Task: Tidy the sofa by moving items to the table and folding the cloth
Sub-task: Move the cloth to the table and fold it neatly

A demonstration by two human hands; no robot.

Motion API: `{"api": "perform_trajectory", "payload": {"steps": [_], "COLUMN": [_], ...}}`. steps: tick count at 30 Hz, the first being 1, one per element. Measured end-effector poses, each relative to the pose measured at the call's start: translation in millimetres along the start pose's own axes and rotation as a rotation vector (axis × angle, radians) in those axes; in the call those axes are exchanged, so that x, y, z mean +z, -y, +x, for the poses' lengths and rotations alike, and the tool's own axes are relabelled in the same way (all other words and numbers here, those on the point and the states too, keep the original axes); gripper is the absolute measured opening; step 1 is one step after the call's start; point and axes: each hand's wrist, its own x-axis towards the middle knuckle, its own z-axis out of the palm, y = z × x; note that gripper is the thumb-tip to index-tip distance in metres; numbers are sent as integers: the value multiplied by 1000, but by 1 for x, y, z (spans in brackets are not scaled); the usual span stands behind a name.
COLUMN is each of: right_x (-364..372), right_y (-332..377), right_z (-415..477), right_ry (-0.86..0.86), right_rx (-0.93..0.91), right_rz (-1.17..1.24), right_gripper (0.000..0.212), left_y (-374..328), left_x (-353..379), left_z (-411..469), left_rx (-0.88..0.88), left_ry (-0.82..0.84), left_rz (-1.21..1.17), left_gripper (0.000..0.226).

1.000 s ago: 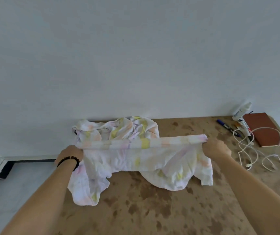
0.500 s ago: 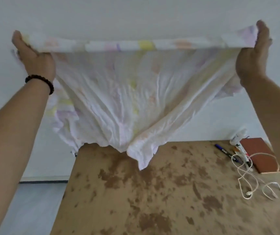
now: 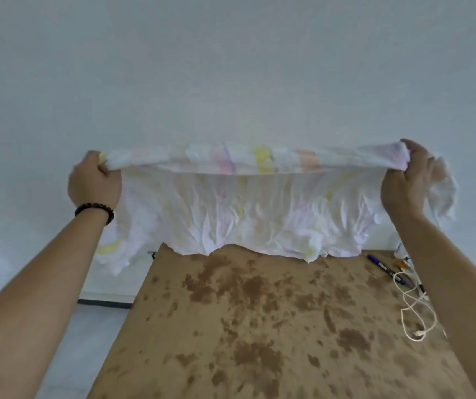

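A white cloth (image 3: pixel 245 214) with faint pink, yellow and orange marks hangs stretched in the air above the far end of the brown mottled table (image 3: pixel 260 326). My left hand (image 3: pixel 94 182), with a dark bead bracelet at the wrist, grips its upper left corner. At the upper right corner, my right hand (image 3: pixel 406 180) grips the cloth, and some fabric bunches behind it. The top edge is pulled fairly taut between both hands. The lower edge hangs wrinkled just above the table's far edge.
A blue pen (image 3: pixel 380 265), a white cable (image 3: pixel 415 309) and a white bottle (image 3: pixel 401 250) lie at the table's far right, partly behind my right forearm. A pale wall stands behind. Light floor (image 3: pixel 87 341) runs left of the table.
The cloth was lifted off the table and raised high; since half a second ago both hands have come down and the hanging fabric has spread out wider.
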Motion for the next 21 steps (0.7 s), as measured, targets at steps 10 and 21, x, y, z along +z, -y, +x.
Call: {"api": "perform_trajectory", "payload": {"steps": [10,21], "right_x": [-39,-98], "right_y": [-190,-229], "right_z": [-255,-406], "right_ry": [473,728], "right_rx": [452,749], "right_rz": [-306,-616], "right_gripper": [17,45], "left_y": [162,216], "left_x": [-17,-76], "left_z": [-308,-416], "left_rx": [-200,-404], "left_ry": [860,1070], "left_rz": [607,636], "left_gripper": [33,39]}}
